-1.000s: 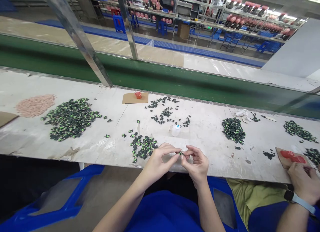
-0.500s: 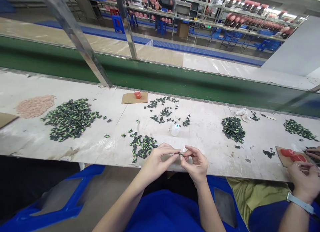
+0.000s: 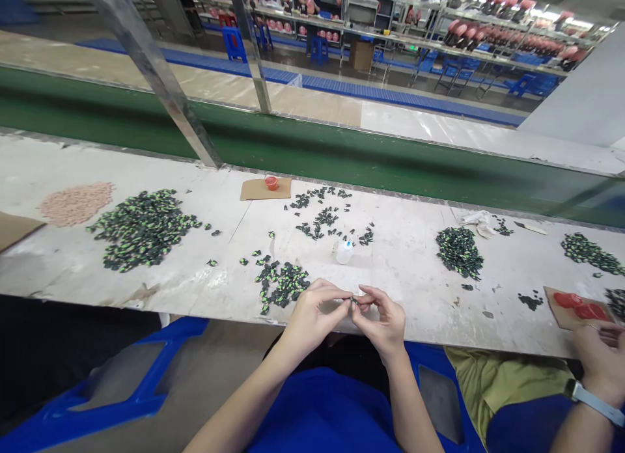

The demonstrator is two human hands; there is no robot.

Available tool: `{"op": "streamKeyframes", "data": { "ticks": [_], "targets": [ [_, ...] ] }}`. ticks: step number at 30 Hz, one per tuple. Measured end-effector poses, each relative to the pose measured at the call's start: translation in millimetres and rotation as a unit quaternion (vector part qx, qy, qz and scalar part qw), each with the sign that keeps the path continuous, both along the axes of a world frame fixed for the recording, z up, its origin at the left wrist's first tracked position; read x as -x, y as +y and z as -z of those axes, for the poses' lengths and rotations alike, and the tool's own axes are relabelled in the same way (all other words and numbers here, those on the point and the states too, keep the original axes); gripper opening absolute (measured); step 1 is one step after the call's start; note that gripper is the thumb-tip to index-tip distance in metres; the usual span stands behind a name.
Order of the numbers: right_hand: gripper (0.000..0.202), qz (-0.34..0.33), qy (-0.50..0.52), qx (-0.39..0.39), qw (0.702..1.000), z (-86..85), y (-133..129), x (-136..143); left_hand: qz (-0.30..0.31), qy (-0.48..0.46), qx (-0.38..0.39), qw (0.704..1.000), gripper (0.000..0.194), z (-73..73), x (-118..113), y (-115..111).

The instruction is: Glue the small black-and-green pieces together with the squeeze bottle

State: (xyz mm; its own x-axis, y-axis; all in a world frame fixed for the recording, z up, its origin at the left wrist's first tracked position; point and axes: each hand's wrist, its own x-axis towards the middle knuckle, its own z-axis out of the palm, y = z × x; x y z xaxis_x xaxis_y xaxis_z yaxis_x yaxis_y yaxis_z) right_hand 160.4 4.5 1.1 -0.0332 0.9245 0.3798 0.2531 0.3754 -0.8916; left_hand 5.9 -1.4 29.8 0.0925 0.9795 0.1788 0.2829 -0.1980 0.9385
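My left hand (image 3: 315, 313) and my right hand (image 3: 381, 319) meet above the front edge of the white table (image 3: 195, 290). Between their fingertips is a small dark green piece (image 3: 353, 300), pinched from both sides and partly covered. Just left of my left hand lies a loose pile of black and green pieces (image 3: 288, 282). Beyond my hands stands a small white bottle with a blue tip (image 3: 344, 252). Small dark parts (image 3: 325, 217) are scattered behind it.
A large black-green pile (image 3: 146, 228) and a pink pile (image 3: 78, 202) lie left. A red cup (image 3: 271, 182) sits on cardboard (image 3: 249, 190) at the back. Another dark pile (image 3: 459, 251) is right, near a co-worker's hand (image 3: 598, 352) and red cups (image 3: 588, 310).
The view has shifted slightly. My hands keep nearly the same pose around the small piece. At the far right, the co-worker's hand has moved a little down and right.
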Motion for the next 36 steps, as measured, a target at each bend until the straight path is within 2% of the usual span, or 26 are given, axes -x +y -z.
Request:
{"op": "streamKeyframes", "data": {
  "ticks": [4, 6, 7, 8, 10, 12, 14, 15, 17, 20, 23, 27, 32, 36],
  "targets": [
    [0.024, 0.015, -0.043, 0.008, 0.999, -2.3, 7, -22, 0.017, 0.026, -0.002, 1.0, 0.023, 12.3, -8, 4],
    [0.018, 0.087, -0.061, 0.012, 0.994, -5.0, 16, -44, 0.002, 0.063, -0.008, 0.998, 0.037, 20.2, -5, 8],
    [0.019, 0.152, -0.064, 0.01, 0.986, -6.9, 21, -57, -0.017, 0.089, -0.014, 0.996, 0.041, 24.1, -1, 10],
    [0.023, 0.224, -0.066, 0.012, 0.972, -9.4, 28, -70, -0.041, 0.118, -0.019, 0.992, 0.041, 27.7, 5, 13],
    [0.031, 0.327, -0.086, 0.03, 0.941, -15.7, 40, -92, -0.102, 0.177, -0.03, 0.978, 0.03, 33.4, 22, 18],
    [0.035, 0.387, -0.131, 0.03, 0.912, -22.3, 52, -104, -0.164, 0.222, -0.043, 0.96, 0.023, 36.4, 39, 22],
    [0.038, 0.403, -0.171, -0.011, 0.899, -26.2, 60, -102, -0.193, 0.25, -0.056, 0.947, 0.022, 36.5, 51, 26],
    [0.04, 0.387, -0.183, -0.035, 0.903, -26.2, 64, -95, -0.195, 0.261, -0.06, 0.943, 0.021, 35.9, 55, 27],
    [0.044, 0.304, -0.194, -0.056, 0.931, -21.6, 69, -73, -0.182, 0.282, -0.057, 0.94, 0.019, 34.2, 56, 30],
    [0.05, 0.137, -0.205, 0.002, 0.969, -6.2, 77, -31, -0.16, 0.326, -0.036, 0.931, 0.016, 33.7, 50, 34],
    [0.047, 0.063, -0.193, 0.026, 0.979, 8.4, 86, 1, -0.155, 0.365, -0.039, 0.917, 0.02, 35.6, 45, 37],
    [0.03, 0.036, -0.158, 0.043, 0.986, 11.5, 93, 15, -0.125, 0.36, -0.047, 0.923, 0.029, 35.8, 41, 41],
    [0.031, 0.016, -0.043, 0.118, 0.992, -0.7, 79, 9, -0.045, 0.28, -0.007, 0.959, 0.026, 34.8, 28, 45],
    [0.032, 0.005, 0.053, 0.154, 0.987, -5.8, 62, -2, -0.032, 0.217, -0.002, 0.976, 0.02, 40.3, 21, 46]
  ]
}}
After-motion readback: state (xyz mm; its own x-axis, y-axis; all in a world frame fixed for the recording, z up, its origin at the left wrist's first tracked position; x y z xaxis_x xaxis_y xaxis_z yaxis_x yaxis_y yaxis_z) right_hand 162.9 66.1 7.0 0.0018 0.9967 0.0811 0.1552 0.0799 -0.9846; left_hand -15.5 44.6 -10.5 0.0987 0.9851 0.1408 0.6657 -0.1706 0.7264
